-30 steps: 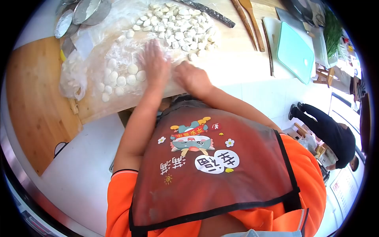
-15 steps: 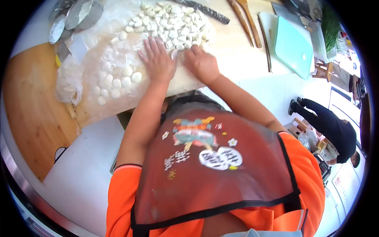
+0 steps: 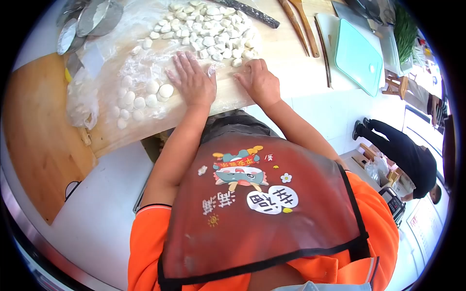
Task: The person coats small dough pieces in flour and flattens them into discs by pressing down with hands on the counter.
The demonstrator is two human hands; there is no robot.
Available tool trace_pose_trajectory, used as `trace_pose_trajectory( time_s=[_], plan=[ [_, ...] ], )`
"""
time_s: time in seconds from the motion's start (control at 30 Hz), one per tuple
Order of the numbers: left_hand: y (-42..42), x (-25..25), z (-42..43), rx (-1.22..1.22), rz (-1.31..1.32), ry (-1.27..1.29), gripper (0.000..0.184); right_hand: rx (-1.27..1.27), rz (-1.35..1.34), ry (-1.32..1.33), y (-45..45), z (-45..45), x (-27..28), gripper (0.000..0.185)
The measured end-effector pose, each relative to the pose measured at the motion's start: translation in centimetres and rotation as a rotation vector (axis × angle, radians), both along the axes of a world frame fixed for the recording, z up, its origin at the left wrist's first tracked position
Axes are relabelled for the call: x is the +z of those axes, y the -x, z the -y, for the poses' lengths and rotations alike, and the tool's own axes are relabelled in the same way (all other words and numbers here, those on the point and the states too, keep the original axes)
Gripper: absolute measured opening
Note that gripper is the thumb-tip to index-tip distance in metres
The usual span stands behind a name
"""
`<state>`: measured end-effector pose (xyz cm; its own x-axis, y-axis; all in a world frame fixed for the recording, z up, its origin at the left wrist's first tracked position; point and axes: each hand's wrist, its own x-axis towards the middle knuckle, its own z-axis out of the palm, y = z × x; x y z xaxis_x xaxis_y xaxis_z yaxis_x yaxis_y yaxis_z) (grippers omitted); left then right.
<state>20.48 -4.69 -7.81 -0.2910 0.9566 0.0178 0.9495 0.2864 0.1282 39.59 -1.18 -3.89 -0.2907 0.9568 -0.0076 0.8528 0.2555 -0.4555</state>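
Note:
My left hand lies flat on the floured board, fingers spread, at the edge of a clear plastic sheet. My right hand is just right of it, fingers loosely bent and thumb apart, with nothing visible in it. Ahead of both hands is a heap of small cut dough pieces, dusted with flour. Several flattened dough rounds sit left of my left hand among the plastic.
Metal bowls stand at the far left beside a crumpled plastic bag. On the right are a dark rolling pin, wooden utensils, thin sticks and a mint-green lid. A person in dark clothes bends over beyond the table.
My right hand has moved slightly right, away from my left hand, and its thumb has parted from the fingers. My left hand stays flat, nearly in place.

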Motion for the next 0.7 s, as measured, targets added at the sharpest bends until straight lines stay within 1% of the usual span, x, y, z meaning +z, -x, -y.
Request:
trace_pose_trajectory(
  time_s=[0.1, 0.2, 0.33, 0.4, 0.43, 0.47, 0.5, 0.6, 0.7],
  plan=[
    [-0.1, 0.5, -1.1, -0.042, 0.025, -0.015, 0.091, -0.047, -0.015, -0.017, 1.0, -0.9, -0.1, 0.049],
    [0.0, 0.7, -1.7, -0.072, 0.041, -0.03, 0.093, -0.054, -0.015, 0.036, 2.2, -1.6, 0.3, 0.045],
    [0.9, 0.4, -1.9, -0.089, 0.048, -0.074, 0.078, 0.029, -0.003, -0.033, 2.9, -0.8, -0.9, 0.035],
    [3.5, -0.6, -1.9, -0.136, 0.065, -0.07, 0.068, 0.142, -0.044, -0.056, 3.8, 0.5, -2.4, 0.03],
    [5.5, 0.1, -1.3, -0.219, 0.054, -0.124, 0.055, 0.212, -0.045, -0.091, 4.8, 1.4, -2.5, 0.027],
    [7.5, 0.2, -1.0, -0.202, 0.05, -0.062, 0.054, 0.257, -0.088, -0.096, 6.0, 2.2, -2.8, 0.026],
    [8.7, 0.5, -0.9, -0.185, 0.042, 0.0, 0.054, 0.3, -0.135, -0.103, 7.0, 2.9, -2.8, 0.025],
    [7.5, 2.7, -1.5, -0.015, 0.176, 0.1, 0.062, 0.306, -0.13, 0.004, 7.8, 3.5, -0.6, 0.026],
    [1.8, 0.0, -1.6, 0.009, 0.189, -0.125, 0.077, 0.211, -0.13, -0.089, 4.0, 1.5, 0.7, 0.029]
  ],
)
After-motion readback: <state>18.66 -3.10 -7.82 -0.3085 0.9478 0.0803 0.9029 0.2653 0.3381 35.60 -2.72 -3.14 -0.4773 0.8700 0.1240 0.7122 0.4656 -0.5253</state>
